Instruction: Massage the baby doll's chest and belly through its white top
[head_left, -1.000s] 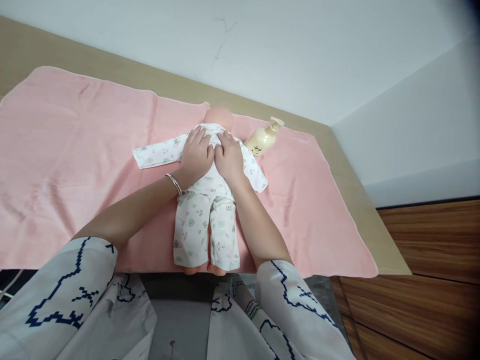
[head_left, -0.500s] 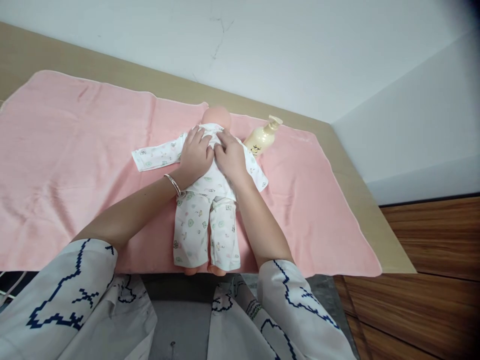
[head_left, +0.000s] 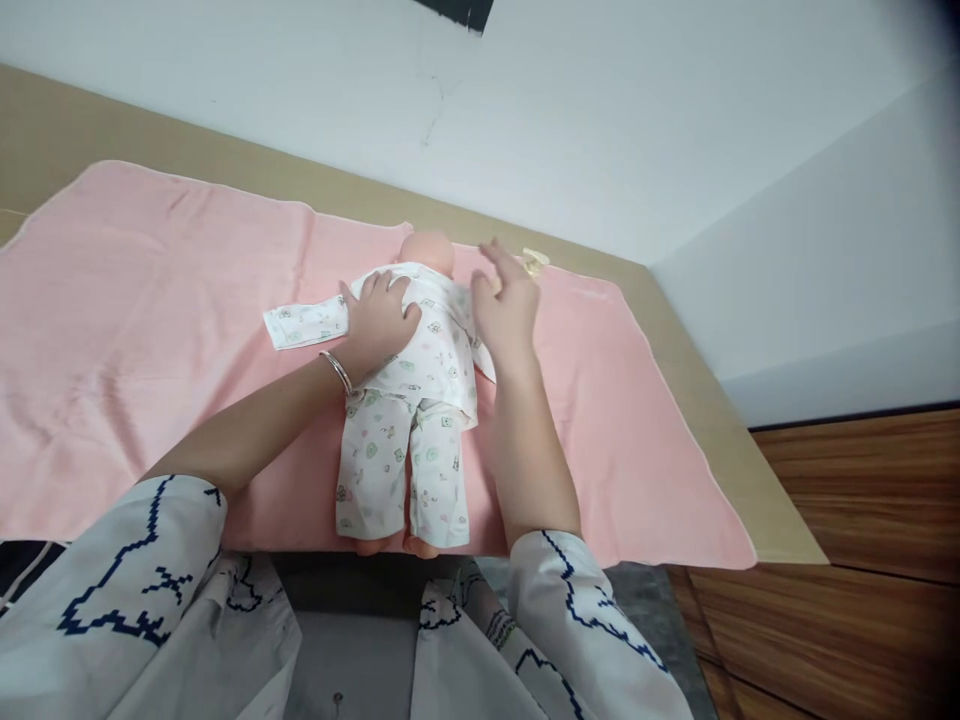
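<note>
A baby doll (head_left: 439, 340) in white printed pajamas lies on the pink cloth, its feet toward me and its bald head at the far end. My left hand (head_left: 379, 318) rests on the upper left of the doll's back, fingers spread. My right hand (head_left: 508, 308) is raised just right of the doll, fingers apart and slightly blurred, with nothing seen in it. Behind that hand is a pump bottle (head_left: 535, 260); only its cream-coloured top shows. The doll's left-side sleeve (head_left: 306, 324) stretches out flat, while the right one is partly hidden by my right wrist.
The pink cloth (head_left: 180, 300) covers most of the tan tabletop (head_left: 697, 400). A white wall (head_left: 585, 130) rises along the back. Wooden panelling (head_left: 862, 500) stands to the right, below the table's edge.
My right hand has lifted off the doll's back and moved right, in front of the pump bottle. My left hand stays on the doll, shifted slightly left. The camera view has tilted up a little.
</note>
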